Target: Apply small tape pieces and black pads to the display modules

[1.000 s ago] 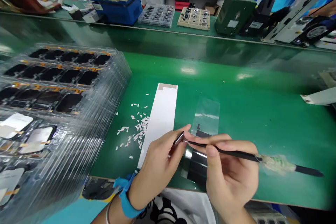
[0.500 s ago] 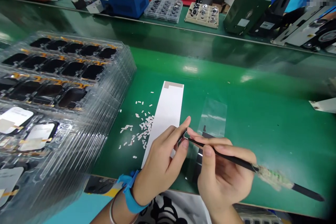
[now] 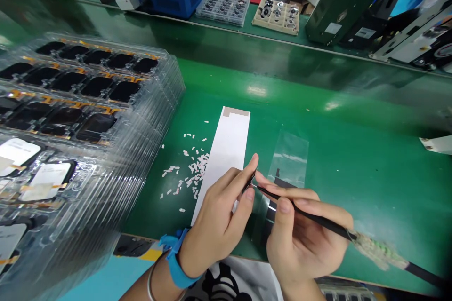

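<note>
I see a green surface (image 3: 353, 141) carrying stacked trays (image 3: 155, 103) at left. Beside them I make out white bits (image 3: 199, 169), a white strip (image 3: 229, 146) and a clear film (image 3: 293, 153).

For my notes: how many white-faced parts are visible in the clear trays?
3: a left part and a right part in one row, a third part nearer the camera. Others may be hidden.

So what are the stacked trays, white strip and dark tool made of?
Trays: probably glossy plastic; clear, with bright glints along edges.
White strip: likely matte paper or card; hardly any shine.
Tool: metal or plastic, can't tell; dull black, little glare.
</note>
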`<state>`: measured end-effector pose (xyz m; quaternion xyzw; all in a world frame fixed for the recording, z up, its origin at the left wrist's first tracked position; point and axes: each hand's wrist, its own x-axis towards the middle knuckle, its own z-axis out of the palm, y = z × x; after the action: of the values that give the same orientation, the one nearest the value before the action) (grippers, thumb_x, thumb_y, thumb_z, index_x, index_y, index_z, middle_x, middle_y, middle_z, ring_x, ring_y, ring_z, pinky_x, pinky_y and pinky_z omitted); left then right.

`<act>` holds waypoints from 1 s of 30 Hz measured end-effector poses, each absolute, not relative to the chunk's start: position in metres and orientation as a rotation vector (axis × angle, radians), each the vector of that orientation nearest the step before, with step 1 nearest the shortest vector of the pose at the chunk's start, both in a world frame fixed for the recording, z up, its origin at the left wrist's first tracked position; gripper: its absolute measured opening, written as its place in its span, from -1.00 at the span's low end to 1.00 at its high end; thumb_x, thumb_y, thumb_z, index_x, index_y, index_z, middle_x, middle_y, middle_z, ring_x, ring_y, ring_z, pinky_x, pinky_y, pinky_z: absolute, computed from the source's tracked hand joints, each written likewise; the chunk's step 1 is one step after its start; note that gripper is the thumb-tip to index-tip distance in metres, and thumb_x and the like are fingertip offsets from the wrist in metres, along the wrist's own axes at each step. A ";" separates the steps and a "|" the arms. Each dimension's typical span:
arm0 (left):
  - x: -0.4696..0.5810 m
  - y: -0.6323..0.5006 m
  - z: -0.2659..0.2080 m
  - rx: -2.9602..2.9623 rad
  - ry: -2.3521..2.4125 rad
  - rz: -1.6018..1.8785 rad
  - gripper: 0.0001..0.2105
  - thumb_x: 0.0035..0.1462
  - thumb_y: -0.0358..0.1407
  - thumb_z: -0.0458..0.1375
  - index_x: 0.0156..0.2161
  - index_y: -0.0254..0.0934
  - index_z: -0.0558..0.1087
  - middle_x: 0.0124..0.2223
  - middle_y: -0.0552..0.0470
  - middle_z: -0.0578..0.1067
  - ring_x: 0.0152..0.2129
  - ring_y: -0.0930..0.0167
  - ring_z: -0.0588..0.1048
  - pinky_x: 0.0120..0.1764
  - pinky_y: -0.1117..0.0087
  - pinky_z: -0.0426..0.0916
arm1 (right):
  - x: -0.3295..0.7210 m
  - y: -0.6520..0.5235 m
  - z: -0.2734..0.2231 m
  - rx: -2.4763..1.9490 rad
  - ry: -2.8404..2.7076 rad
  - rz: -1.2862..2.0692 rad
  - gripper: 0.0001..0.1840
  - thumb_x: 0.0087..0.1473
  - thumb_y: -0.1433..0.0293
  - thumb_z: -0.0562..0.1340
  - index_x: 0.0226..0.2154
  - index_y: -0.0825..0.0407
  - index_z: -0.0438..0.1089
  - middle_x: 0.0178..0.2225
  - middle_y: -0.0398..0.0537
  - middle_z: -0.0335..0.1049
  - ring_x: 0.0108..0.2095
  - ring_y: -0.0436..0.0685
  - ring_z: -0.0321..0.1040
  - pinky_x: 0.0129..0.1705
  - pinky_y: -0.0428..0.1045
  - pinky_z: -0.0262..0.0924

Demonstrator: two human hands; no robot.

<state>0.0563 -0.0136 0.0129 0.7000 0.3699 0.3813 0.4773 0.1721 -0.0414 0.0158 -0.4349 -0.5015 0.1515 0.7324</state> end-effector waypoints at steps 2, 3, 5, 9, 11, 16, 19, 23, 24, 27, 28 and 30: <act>0.056 -0.014 0.013 1.708 0.903 0.931 -0.50 0.42 -0.36 -0.09 0.40 -0.04 0.05 -0.12 -0.01 0.42 -0.23 0.39 0.41 -0.15 0.37 0.35 | 0.172 -0.042 0.016 -0.970 -1.101 0.334 -0.71 0.13 0.72 0.17 -0.16 0.07 0.29 -0.29 -0.04 0.49 -0.25 0.15 0.55 -0.13 0.22 0.58; 0.056 -0.014 0.012 1.705 0.901 0.934 -0.50 0.42 -0.37 -0.09 0.40 -0.05 0.04 -0.13 0.00 0.42 -0.24 0.40 0.40 -0.16 0.38 0.34 | 0.172 -0.042 0.016 -0.979 -1.102 0.332 -0.71 0.13 0.71 0.18 -0.16 0.06 0.29 -0.29 -0.05 0.49 -0.25 0.15 0.55 -0.13 0.21 0.58; 0.056 -0.014 0.012 1.699 0.896 0.936 -0.50 0.42 -0.37 -0.09 0.40 -0.05 0.04 -0.13 0.01 0.41 -0.26 0.41 0.39 -0.17 0.39 0.33 | 0.172 -0.042 0.015 -0.990 -1.105 0.324 -0.70 0.13 0.71 0.18 -0.17 0.05 0.29 -0.30 -0.07 0.49 -0.25 0.14 0.55 -0.12 0.22 0.58; 0.056 -0.014 0.012 1.691 0.894 0.926 -0.50 0.42 -0.39 -0.09 0.40 -0.04 0.05 -0.15 0.02 0.40 -0.26 0.42 0.38 -0.18 0.40 0.30 | 0.174 -0.041 0.014 -0.978 -1.119 0.315 -0.69 0.11 0.72 0.18 -0.16 0.05 0.29 -0.30 -0.08 0.49 -0.27 0.13 0.54 -0.12 0.23 0.59; 0.057 -0.014 0.012 1.692 0.903 0.924 -0.50 0.42 -0.38 -0.09 0.40 -0.04 0.05 -0.16 0.02 0.39 -0.27 0.42 0.38 -0.20 0.40 0.30 | 0.174 -0.041 0.013 -0.967 -1.129 0.306 -0.68 0.10 0.73 0.18 -0.17 0.07 0.29 -0.29 -0.06 0.49 -0.27 0.14 0.54 -0.12 0.23 0.59; 0.057 -0.014 0.012 1.700 0.933 0.925 -0.51 0.42 -0.39 -0.09 0.39 -0.04 0.08 -0.22 0.03 0.38 -0.33 0.42 0.36 -0.25 0.39 0.28 | 0.175 -0.040 0.012 -0.932 -1.146 0.299 -0.65 0.06 0.76 0.18 -0.15 0.09 0.30 -0.25 -0.03 0.52 -0.25 0.17 0.56 -0.16 0.21 0.61; 0.057 -0.014 0.011 1.707 0.932 0.928 -0.50 0.42 -0.40 -0.09 0.39 -0.03 0.07 -0.22 0.03 0.38 -0.33 0.42 0.36 -0.27 0.39 0.27 | 0.175 -0.041 0.011 -0.894 -1.143 0.288 -0.60 0.03 0.79 0.18 -0.12 0.11 0.30 -0.21 0.00 0.52 -0.23 0.19 0.57 -0.22 0.16 0.63; 0.057 -0.013 0.010 1.707 0.929 0.921 -0.49 0.42 -0.39 -0.10 0.40 -0.04 0.06 -0.24 0.04 0.37 -0.37 0.43 0.34 -0.29 0.39 0.26 | 0.176 -0.042 0.011 -0.921 -1.174 0.289 -0.62 0.02 0.78 0.20 -0.15 0.11 0.31 -0.25 -0.02 0.51 -0.23 0.21 0.56 -0.17 0.25 0.61; 0.057 -0.013 0.010 1.708 0.929 0.919 -0.50 0.42 -0.39 -0.10 0.40 -0.05 0.06 -0.24 0.03 0.36 -0.36 0.42 0.34 -0.29 0.39 0.26 | 0.176 -0.043 0.010 -0.933 -1.182 0.291 -0.63 0.03 0.78 0.20 -0.16 0.10 0.31 -0.25 -0.01 0.51 -0.23 0.22 0.56 -0.16 0.26 0.60; 0.056 -0.015 0.011 1.708 0.920 0.920 -0.50 0.42 -0.37 -0.10 0.40 -0.06 0.04 -0.24 0.02 0.37 -0.35 0.40 0.35 -0.28 0.37 0.26 | 0.177 -0.044 0.011 -0.945 -1.201 0.301 -0.64 0.03 0.78 0.19 -0.17 0.11 0.32 -0.26 -0.02 0.51 -0.23 0.21 0.56 -0.13 0.29 0.59; 0.055 -0.015 0.011 1.705 0.915 0.920 -0.50 0.42 -0.37 -0.10 0.40 -0.06 0.04 -0.23 0.02 0.37 -0.34 0.40 0.35 -0.27 0.37 0.26 | 0.177 -0.044 0.011 -0.950 -1.206 0.309 -0.63 0.03 0.78 0.19 -0.17 0.11 0.33 -0.26 -0.03 0.50 -0.23 0.21 0.56 -0.11 0.30 0.58; 0.054 -0.016 0.011 1.700 0.901 0.922 -0.50 0.42 -0.36 -0.10 0.41 -0.06 0.04 -0.22 0.02 0.37 -0.33 0.40 0.36 -0.25 0.37 0.27 | 0.178 -0.044 0.011 -0.960 -1.208 0.321 -0.61 0.03 0.79 0.18 -0.16 0.10 0.33 -0.25 -0.04 0.50 -0.22 0.20 0.55 -0.08 0.29 0.58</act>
<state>0.0538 -0.0161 0.0111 0.6977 0.3698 0.3783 0.4831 0.1778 -0.0438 0.0112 -0.4320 -0.5434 0.1445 0.7051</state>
